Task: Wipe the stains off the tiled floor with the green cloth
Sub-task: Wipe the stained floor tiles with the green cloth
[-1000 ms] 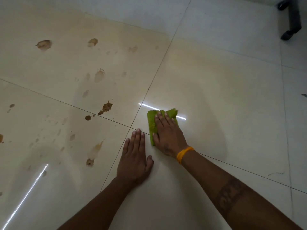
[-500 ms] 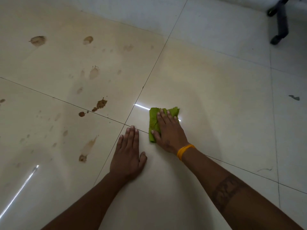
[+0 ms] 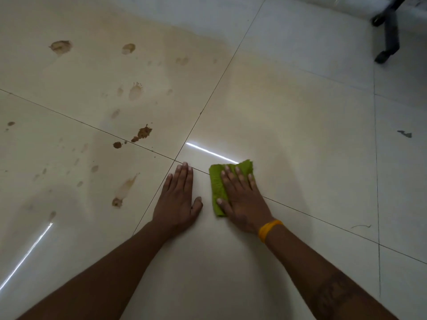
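My right hand (image 3: pixel 242 199) lies flat on the green cloth (image 3: pixel 217 188), pressing it onto the cream tiled floor (image 3: pixel 288 135) just right of where the grout lines cross. My left hand (image 3: pixel 179 202) rests palm down on the tile beside it, fingers together, holding nothing. Brown stains spread over the tiles to the left: a dark splat (image 3: pixel 143 133) by the grout line, a small dark spot (image 3: pixel 117 145), a streaky drip (image 3: pixel 122 192), and paler blotches (image 3: pixel 60 46) farther away.
A black chair base with castors (image 3: pixel 388 31) stands at the top right. A small dark mark (image 3: pixel 404 134) and a thin hair-like strand (image 3: pixel 360 226) lie on the right-hand tiles. Bright light reflections streak the glossy floor.
The right hand and cloth have slid a little to the right, away from the left hand, opening a gap between them. The view has shifted slightly.
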